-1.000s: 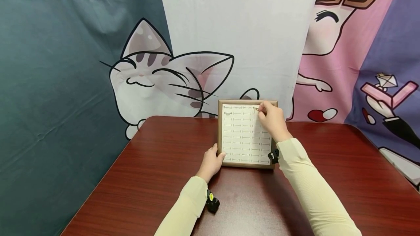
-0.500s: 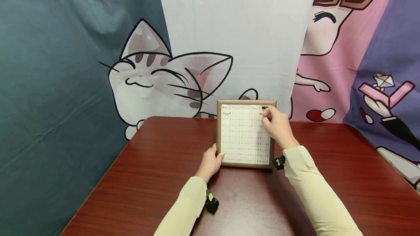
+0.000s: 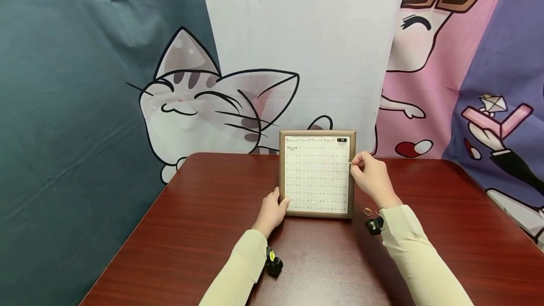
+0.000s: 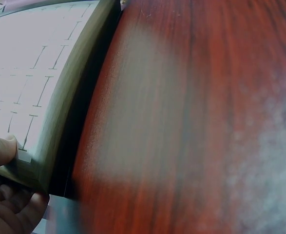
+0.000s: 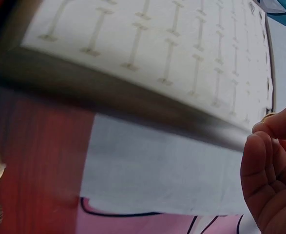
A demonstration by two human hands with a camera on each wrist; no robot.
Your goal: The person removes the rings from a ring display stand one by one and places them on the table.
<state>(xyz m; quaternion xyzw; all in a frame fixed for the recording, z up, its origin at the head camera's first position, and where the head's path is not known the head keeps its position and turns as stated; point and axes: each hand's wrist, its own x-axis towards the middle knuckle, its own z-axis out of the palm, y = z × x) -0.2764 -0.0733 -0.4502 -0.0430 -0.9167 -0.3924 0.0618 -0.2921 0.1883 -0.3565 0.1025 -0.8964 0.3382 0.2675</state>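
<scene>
At the right edge of the framed board (image 3: 318, 132), the right hand (image 3: 374, 178) is pinching a gold ring (image 5: 268, 116)

The right hand is holding the gold ring between thumb and fingertip, partway up the board's right rail; whether the ring is touching the wood, one cannot tell. Well apart from it, the left hand (image 3: 272, 211) is gripping the board's lower left corner, the thumb pressing on the white face (image 3: 321, 190) and the fingers reaching under the frame.

The framed board is standing up on the table (image 3: 204, 211), facing the person, opposite the middle of the far edge. Rows of slits are crossing its face. A small dark piece (image 3: 342, 140) is sitting in the upper right corner, and a thin pale arc (image 3: 292, 148) is showing at the left end of the second row.

Just right of the board's lower right corner, two loose rings (image 3: 367, 211) are lying near each other on the table. Pale sleeves (image 3: 238, 268) are covering both arms, and a black camera (image 3: 274, 264) is riding on each wrist. Beyond the table's far edge, a backdrop (image 3: 314, 37) is hanging, showing a cartoon cat (image 3: 178, 131) toward the left.
</scene>
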